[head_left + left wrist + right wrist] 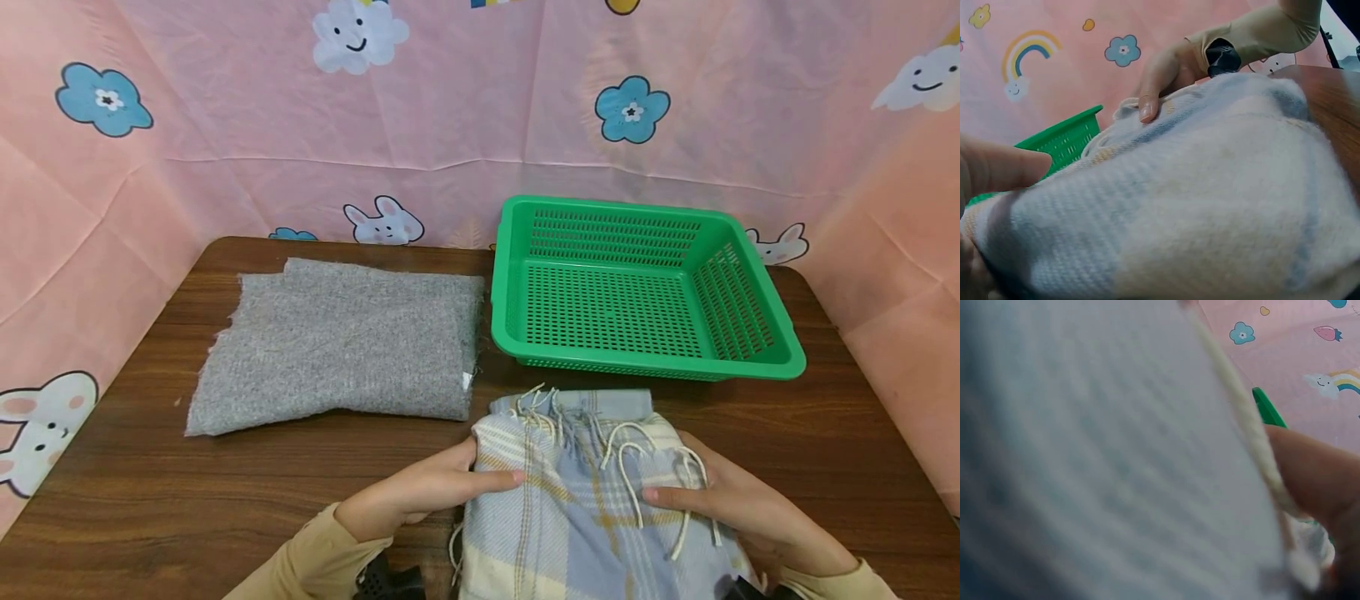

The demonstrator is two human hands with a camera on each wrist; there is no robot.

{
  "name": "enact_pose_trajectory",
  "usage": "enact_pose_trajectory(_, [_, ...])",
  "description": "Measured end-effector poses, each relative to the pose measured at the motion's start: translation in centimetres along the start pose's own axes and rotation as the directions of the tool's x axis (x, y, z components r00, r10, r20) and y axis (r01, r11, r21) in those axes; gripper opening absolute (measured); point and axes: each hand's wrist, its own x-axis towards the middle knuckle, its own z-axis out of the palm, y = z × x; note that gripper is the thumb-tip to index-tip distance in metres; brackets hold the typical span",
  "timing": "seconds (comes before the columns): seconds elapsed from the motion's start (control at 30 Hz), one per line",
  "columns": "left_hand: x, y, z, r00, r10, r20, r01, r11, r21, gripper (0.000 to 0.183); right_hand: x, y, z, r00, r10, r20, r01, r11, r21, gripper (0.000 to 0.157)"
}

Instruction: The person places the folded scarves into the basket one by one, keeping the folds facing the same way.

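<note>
A folded plaid scarf (pixel 555 533) in pale blue, cream and mustard, with cream fringe over its far end, is at the front of the table. My left hand (pixel 438 483) holds its left side, thumb on top and the other fingers mostly hidden by the cloth. On the right side, my right hand (pixel 742 504) grips it likewise, its thumb lying over the fringe. The cloth (pixel 1210 206) bulges close to the camera in the left wrist view. In the right wrist view the scarf (pixel 1122 456) is blurred and fills most of the picture, beside the right thumb (pixel 1316 475).
A grey folded woollen cloth (pixel 345 342) with a small white tag lies at the left on the brown wooden table (pixel 112 525). Behind the scarf stands a green plastic basket (pixel 652 362) with nothing inside. Pink patterned fabric (pixel 465 100) hangs around the table.
</note>
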Motion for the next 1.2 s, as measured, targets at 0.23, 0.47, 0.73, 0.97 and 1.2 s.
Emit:
enact_pose_trajectory(0.23, [0.09, -0.1, 0.16, 0.998, 0.013, 0.066, -0.006, 0.995, -0.101, 0.083, 0.06, 0.41, 0.09, 0.996, -0.026, 0.087, 0.014, 0.99, 0.138, 0.092])
enact_pose_trajectory(0.47, [0.13, -0.29, 0.11, 0.993, 0.041, 0.106, -0.027, 0.991, -0.132, 0.074, -0.02, 0.71, 0.11, 0.99, -0.061, 0.13, 0.034, 0.978, 0.205, 0.091])
enact_pose_trajectory(0.73, [0.25, -0.53, 0.08, 0.994, 0.056, 0.094, -0.044, 0.991, -0.124, 0.067, -0.04, 0.68, 0.56, 0.99, -0.114, 0.085, 0.1, 0.983, 0.155, 0.093])
enact_pose_trajectory(0.97, [0.27, -0.56, 0.13, 0.993, 0.078, 0.09, -0.066, 0.99, -0.126, 0.061, -0.02, 0.42, 0.7, 0.993, -0.101, 0.064, 0.091, 0.985, 0.146, 0.096])
enact_pose_trajectory(1.2, [0.23, -0.41, 0.16, 0.992, 0.094, 0.084, -0.082, 0.987, -0.139, 0.05, -0.1, 0.35, 0.8, 0.995, -0.087, 0.038, 0.08, 0.984, 0.161, 0.097])
